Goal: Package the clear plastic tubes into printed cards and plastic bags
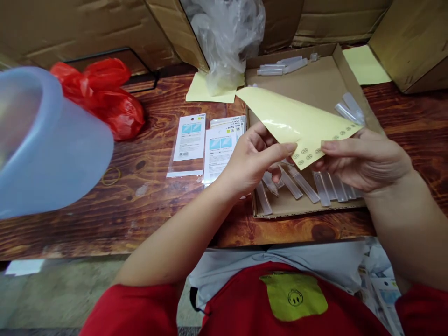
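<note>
A glossy pale yellow sheet (290, 114) with small round printed marks along its near edge is held up over a shallow cardboard tray (311, 88). My left hand (254, 156) pinches its near left corner between thumb and fingers. At the right, my right hand (364, 156) grips the same sheet, thumb on top. Below the hands, several clear plastic tubes (308, 185) lie along the tray's near side. More tubes (280, 67) rest at its far end, and a couple (346, 108) by its right wall.
Left of the tray lie printed card packets (191, 137) in clear sleeves. A blue translucent bin (80, 149), a red plastic bag (115, 100) and a rubber band (111, 176) are further left. Crumpled clear plastic (229, 37) and cardboard boxes (416, 46) stand behind.
</note>
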Demonstrator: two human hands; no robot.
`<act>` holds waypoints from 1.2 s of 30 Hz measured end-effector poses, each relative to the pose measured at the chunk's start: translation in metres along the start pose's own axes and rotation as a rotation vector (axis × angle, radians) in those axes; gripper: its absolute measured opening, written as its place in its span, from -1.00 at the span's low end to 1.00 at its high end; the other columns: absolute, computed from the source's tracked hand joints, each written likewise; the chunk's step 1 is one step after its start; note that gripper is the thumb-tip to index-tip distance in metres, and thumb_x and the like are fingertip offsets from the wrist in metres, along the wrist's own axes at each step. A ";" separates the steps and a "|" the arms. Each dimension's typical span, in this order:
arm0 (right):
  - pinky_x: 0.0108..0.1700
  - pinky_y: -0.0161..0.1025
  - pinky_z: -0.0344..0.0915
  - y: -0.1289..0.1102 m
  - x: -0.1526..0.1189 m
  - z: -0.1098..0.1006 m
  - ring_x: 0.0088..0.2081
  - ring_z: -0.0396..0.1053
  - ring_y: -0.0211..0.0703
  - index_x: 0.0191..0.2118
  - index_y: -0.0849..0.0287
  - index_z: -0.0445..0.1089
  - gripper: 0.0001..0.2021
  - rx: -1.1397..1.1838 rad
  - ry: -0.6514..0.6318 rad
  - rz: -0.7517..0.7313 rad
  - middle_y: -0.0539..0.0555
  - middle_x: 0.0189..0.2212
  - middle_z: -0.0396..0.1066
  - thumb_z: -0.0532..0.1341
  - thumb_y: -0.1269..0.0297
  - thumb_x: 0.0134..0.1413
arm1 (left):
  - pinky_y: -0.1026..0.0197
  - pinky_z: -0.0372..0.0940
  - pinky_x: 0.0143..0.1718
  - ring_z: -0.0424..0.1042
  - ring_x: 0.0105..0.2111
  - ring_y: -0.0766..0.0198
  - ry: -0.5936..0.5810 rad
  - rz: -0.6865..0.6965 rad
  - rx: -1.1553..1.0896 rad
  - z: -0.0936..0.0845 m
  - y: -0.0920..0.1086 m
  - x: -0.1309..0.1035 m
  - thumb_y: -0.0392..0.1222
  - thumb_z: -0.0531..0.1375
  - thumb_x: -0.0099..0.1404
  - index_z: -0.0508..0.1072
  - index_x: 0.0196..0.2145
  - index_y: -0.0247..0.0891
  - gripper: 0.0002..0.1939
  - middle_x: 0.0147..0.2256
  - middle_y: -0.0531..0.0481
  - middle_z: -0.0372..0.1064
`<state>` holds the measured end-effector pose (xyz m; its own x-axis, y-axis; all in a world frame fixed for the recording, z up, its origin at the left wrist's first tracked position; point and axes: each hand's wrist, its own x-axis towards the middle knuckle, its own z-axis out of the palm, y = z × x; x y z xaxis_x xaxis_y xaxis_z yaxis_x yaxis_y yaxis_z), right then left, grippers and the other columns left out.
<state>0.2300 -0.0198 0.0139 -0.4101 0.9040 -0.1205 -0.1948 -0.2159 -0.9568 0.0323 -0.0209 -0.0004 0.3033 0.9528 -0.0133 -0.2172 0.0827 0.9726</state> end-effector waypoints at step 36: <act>0.27 0.04 0.37 0.030 -0.009 0.037 0.12 0.46 0.06 -0.22 -0.02 0.56 -0.86 -0.301 0.629 -0.672 0.02 -0.15 0.56 0.40 0.32 0.07 | 0.01 0.54 -0.12 0.59 -0.08 0.07 0.360 0.536 0.526 0.037 -0.006 -0.014 -0.17 0.32 0.29 0.65 -0.29 -0.02 -0.91 -0.15 0.00 0.62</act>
<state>0.1946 -0.0476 -0.0036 0.2725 0.8555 0.4403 0.0574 0.4423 -0.8950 0.0633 -0.0450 0.0027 -0.0522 0.8670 0.4956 0.2409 -0.4707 0.8488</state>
